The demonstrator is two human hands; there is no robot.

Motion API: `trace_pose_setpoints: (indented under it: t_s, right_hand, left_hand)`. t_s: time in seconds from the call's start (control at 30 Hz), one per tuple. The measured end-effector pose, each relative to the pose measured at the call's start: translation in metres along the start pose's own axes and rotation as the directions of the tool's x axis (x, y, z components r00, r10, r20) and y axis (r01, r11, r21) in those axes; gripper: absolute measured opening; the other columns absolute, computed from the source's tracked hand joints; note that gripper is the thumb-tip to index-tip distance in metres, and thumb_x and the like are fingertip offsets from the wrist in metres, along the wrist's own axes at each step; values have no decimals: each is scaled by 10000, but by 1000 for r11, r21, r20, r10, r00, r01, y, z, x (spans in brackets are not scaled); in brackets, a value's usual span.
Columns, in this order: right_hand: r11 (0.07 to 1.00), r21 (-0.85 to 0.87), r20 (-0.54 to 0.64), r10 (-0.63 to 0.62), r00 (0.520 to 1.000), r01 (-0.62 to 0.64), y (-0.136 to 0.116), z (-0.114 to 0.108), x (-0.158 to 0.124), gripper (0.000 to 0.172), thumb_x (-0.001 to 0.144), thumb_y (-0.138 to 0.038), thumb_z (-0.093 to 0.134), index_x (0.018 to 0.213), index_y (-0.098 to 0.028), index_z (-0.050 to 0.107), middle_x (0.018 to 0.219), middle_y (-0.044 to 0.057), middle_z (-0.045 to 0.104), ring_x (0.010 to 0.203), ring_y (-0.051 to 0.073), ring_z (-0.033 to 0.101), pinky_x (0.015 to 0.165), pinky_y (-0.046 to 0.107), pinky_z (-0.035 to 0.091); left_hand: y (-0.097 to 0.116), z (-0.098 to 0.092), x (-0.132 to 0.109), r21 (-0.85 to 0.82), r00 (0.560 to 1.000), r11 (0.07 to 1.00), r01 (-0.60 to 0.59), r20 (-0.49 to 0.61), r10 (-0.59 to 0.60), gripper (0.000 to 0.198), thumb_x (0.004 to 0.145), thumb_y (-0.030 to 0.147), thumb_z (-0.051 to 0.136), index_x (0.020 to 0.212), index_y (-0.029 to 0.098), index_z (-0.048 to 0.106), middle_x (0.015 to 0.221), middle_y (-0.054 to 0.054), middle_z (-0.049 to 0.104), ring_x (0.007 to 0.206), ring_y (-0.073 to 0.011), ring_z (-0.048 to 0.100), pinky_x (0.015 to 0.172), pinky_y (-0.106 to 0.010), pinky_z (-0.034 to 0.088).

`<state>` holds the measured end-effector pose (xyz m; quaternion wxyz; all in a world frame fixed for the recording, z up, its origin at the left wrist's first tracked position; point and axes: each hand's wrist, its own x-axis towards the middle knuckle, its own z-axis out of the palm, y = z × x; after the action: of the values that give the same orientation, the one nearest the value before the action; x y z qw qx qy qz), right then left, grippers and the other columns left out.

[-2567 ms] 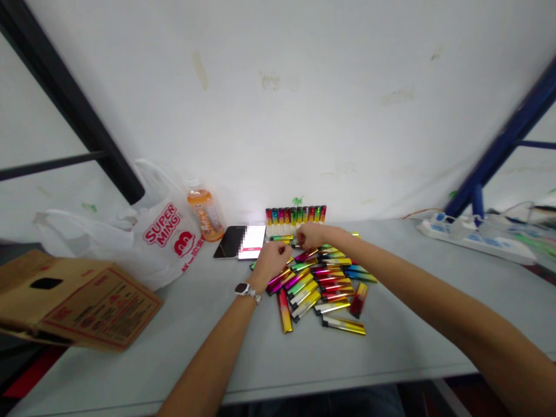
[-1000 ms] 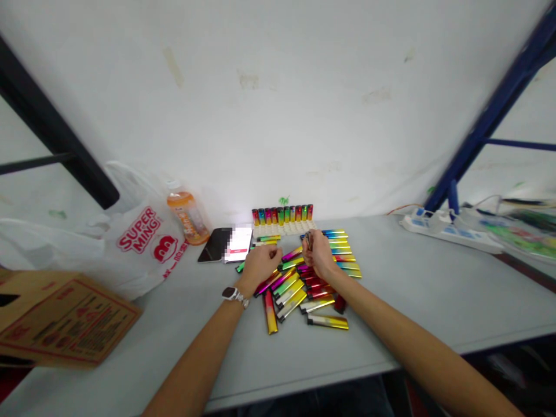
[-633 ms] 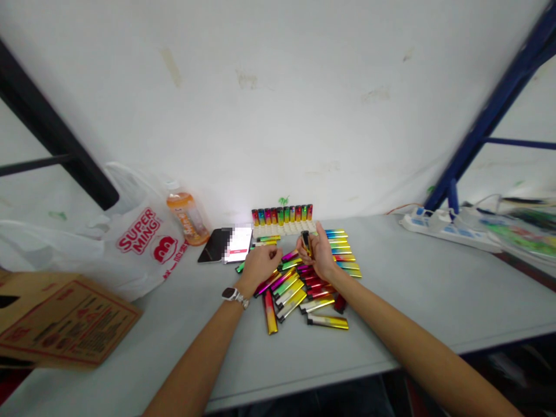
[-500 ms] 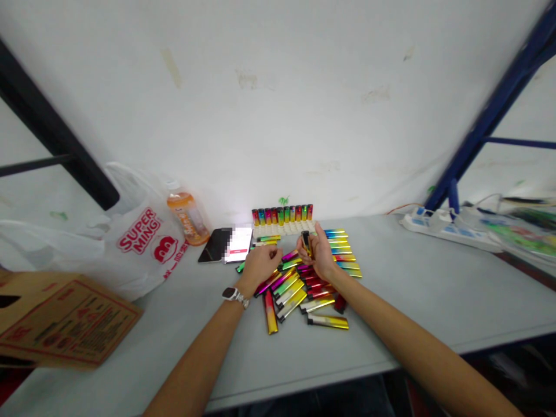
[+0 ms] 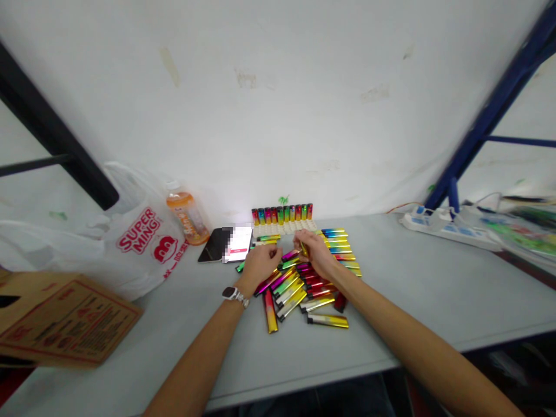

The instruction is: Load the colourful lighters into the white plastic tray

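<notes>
My right hand [image 5: 316, 253] is closed around a lighter [image 5: 304, 249], of which a gold part shows between the fingers. My left hand [image 5: 262, 265] rests on the near side of the phone, its fingers curled; what they hold, if anything, is hidden. Between and in front of both hands lies a loose pile of shiny lighters [image 5: 290, 304] in gold, red, green, purple and silver with black tops. Beyond the hands, a row of lighters [image 5: 280, 216] stands upright in a white holder [image 5: 284, 229] against the wall. More lighters [image 5: 341, 250] lie side by side, right of my right hand.
A phone-like device [image 5: 238, 243] with a lit screen lies left of the holder. Farther left are an orange drink bottle [image 5: 187, 214], a white plastic bag [image 5: 143, 243] and a cardboard box [image 5: 69, 321]. A power strip [image 5: 447, 229] lies at the right by a blue post [image 5: 490, 110].
My right hand has turned over from palm up to back up, with the lighter still in it and now mostly covered. My left hand stays where it was.
</notes>
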<state>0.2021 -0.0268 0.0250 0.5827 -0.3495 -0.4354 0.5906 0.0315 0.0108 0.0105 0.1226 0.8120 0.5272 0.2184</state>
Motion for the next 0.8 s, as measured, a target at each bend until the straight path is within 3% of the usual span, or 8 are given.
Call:
trace_pose_setpoints:
  t_s: [0.13,0.3,0.53,0.8]
  right_hand:
    - [982,-165,-9,-96,995,93,2,1,-2,404,766,-493,687,687,-224,396,532,-78,433,438,70,293,409,203,173]
    - [827,-495,-96,-356,930,265,13,-5,2,314,827,-353,539,592,-212,385,529,-62,320,493,88,288,468,233,224]
    - [766,-574,-112,-424,899,290,15,-8,4,272,811,-299,453,567,-212,371,532,-58,325,508,95,301,498,248,233]
    - [747,-607,-112,-420,901,272,18,-10,5,329,833,-320,492,563,-212,339,530,-65,304,507,90,297,502,246,238]
  left_hand:
    - [0,0,0,4,1000,1000,5,2,-5,459,924,446,403,634,186,646,602,-28,622,563,-143,514,551,-272,211]
    - [1,-1,0,8,1000,1000,6,11,-6,469,931,447,394,634,184,644,612,-31,631,571,-144,523,550,-271,218]
    - [1,-1,0,19,1000,1000,-6,11,6,465,933,445,395,654,182,658,636,-32,644,591,-143,533,554,-265,227]
    - [5,-5,-2,21,1000,1000,-1,13,1,459,929,433,398,648,184,662,624,-33,641,582,-145,530,553,-271,231]
